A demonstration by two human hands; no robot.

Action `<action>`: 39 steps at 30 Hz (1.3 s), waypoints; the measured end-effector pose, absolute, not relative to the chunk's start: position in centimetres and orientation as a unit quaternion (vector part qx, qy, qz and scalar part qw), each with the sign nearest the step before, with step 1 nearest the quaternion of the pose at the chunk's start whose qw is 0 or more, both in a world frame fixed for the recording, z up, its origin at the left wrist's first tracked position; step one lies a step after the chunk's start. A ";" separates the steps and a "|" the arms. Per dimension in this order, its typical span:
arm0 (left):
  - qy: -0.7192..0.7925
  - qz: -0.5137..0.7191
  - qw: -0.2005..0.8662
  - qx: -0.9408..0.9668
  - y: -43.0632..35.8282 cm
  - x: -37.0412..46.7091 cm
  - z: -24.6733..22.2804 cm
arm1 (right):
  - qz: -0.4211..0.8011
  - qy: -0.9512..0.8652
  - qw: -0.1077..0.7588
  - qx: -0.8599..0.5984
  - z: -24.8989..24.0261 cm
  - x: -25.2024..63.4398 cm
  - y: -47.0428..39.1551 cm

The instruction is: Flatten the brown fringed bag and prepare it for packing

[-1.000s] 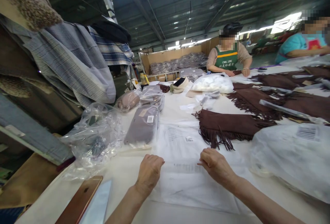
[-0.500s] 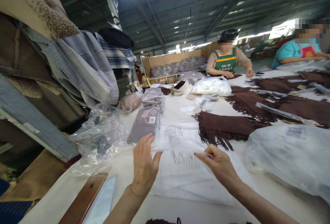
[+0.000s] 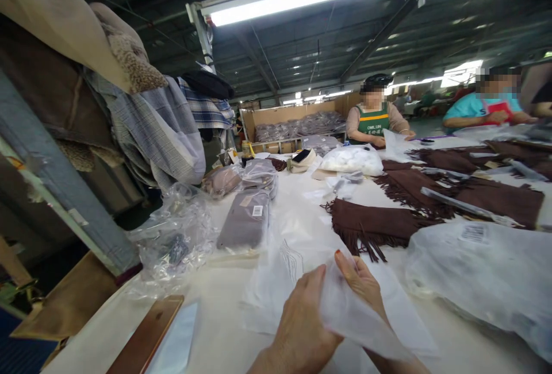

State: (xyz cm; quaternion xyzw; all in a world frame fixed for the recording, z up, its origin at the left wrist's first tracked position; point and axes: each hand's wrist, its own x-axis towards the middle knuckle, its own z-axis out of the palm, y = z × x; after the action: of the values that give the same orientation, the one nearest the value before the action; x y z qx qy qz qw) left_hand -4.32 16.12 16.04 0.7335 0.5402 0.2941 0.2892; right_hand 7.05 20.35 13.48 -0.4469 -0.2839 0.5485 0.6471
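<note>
A worker's left hand (image 3: 302, 328) and right hand (image 3: 360, 282) close together on a thin clear plastic bag (image 3: 345, 311), lifted off the white packing table (image 3: 224, 334), fingers pinching its film from both sides. Just beyond the grip lies a brown fringed scarf (image 3: 375, 224); to the right of it bulges a large filled poly bag (image 3: 487, 270), and to the left, near the table edge, a crumpled heap of clear bags (image 3: 176, 236) and a packed grey item (image 3: 245, 219) with a barcode sticker.

The film looks slippery and could slide from the pinch, or tear if the two hands pull apart too hard; the loose sheets under the grip might drag along and scatter.

Well past the grip, a co-worker (image 3: 374, 118) stands in a green apron lettered "OMLUN", the line beneath too small to read. Printing on the held bag and the barcode label (image 3: 474, 233) on the large bag cannot be made out.
</note>
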 end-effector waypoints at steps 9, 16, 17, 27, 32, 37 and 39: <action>0.406 0.130 -0.273 0.863 19.5 -8.4 18.1 | 0.638 -0.126 0.681 -0.337 12.5 9.1 17.4; 0.554 -0.079 -0.044 0.828 19.9 -9.7 18.1 | 0.737 -0.060 0.578 -0.346 9.7 7.2 16.2; 0.570 -0.095 0.012 0.816 19.2 -9.5 17.8 | 0.737 -0.063 0.573 -0.352 9.3 7.1 16.2; 0.592 0.109 0.126 0.788 17.5 -5.3 13.3 | 0.741 -0.127 0.538 -0.383 8.8 6.4 16.3; 0.600 0.092 0.135 0.783 18.8 -6.0 12.2 | 0.735 -0.187 0.489 -0.430 7.5 7.8 16.3; 0.667 0.132 0.086 0.728 19.5 -7.0 12.9 | 0.721 -0.294 0.386 -0.494 7.6 8.9 15.6; 0.663 0.135 0.072 0.733 19.6 -7.1 13.1 | 0.676 -0.432 0.287 -0.524 8.8 9.4 15.1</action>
State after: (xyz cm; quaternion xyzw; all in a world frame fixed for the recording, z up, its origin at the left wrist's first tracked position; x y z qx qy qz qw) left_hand -7.11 19.57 13.08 0.7331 0.6626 0.1354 0.0720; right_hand 9.35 15.06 8.77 -0.5241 -0.4315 0.6757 0.2874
